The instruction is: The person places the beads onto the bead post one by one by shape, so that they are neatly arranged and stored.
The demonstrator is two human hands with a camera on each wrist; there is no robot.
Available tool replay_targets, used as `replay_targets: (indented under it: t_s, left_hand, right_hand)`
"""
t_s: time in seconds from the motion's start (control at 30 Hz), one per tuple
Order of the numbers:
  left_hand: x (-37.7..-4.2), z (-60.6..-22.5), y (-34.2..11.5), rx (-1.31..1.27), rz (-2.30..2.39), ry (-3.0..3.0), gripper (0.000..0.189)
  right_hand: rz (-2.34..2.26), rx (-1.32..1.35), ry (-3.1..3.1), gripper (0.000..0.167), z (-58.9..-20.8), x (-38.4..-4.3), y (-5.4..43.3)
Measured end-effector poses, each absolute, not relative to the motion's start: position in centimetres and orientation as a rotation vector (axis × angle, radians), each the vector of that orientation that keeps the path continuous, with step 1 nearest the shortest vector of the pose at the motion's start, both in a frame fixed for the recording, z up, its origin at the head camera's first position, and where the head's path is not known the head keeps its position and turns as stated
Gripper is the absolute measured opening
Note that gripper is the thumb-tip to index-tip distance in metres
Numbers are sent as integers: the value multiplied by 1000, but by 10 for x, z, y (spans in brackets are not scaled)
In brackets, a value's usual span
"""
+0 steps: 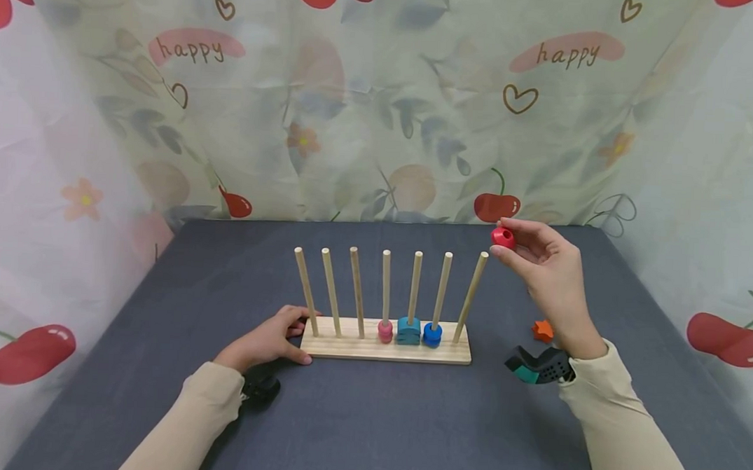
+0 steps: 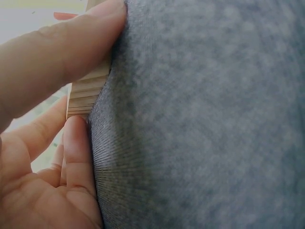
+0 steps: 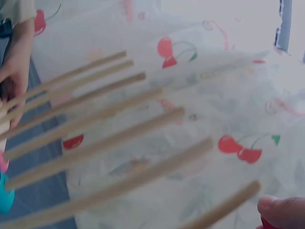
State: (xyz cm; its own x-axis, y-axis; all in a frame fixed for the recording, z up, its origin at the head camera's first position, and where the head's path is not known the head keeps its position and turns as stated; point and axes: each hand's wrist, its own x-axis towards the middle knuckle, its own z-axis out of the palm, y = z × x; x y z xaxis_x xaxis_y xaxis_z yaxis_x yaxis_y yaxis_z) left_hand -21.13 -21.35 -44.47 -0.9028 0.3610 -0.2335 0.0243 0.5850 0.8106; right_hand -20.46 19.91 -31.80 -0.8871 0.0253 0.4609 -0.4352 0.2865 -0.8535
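A wooden peg rack [image 1: 352,350] with several upright pegs stands on the table. My left hand [image 1: 267,339] grips its left end, thumb at the front edge and fingers at the end and behind. The left wrist view shows the wood [image 2: 88,93] between thumb and fingers. Above and just right of the top of the rightmost peg [image 1: 473,295], my right hand [image 1: 554,274] pinches a red bead [image 1: 496,237] whose hole shows. Low on three neighbouring pegs sit a pink bead [image 1: 385,332], a teal block [image 1: 408,332] and a blue bead [image 1: 432,335].
An orange star-shaped bead [image 1: 543,331] lies on the dark grey tablecloth [image 1: 375,417], right of the rack and below my right hand. Patterned curtains [image 1: 356,122] hang behind the table and at both sides. Each wrist carries a dark camera mount [image 1: 538,365].
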Motion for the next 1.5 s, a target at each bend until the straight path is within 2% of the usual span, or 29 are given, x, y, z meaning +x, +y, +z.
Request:
replay_targets:
  t_s: [0.27, 0.63, 1.13, 1.5]
  left_hand:
    - [-211, -447, -214, 304, 1251, 2439, 78]
    - [-213, -449, -215, 317, 1246, 2449, 79]
    - [-213, -448, -215, 321, 1245, 2452, 79]
    - [-215, -451, -215, 312, 1244, 2454, 80]
  right_hand:
    - [1693, 523, -2125, 40, -304, -195, 179]
    - [1637, 629, -2271, 38, -310, -200, 165]
    - [1675, 528, -2524, 40, -314, -211, 164]
    - [1717, 521, -2665, 36, -342, -219, 164]
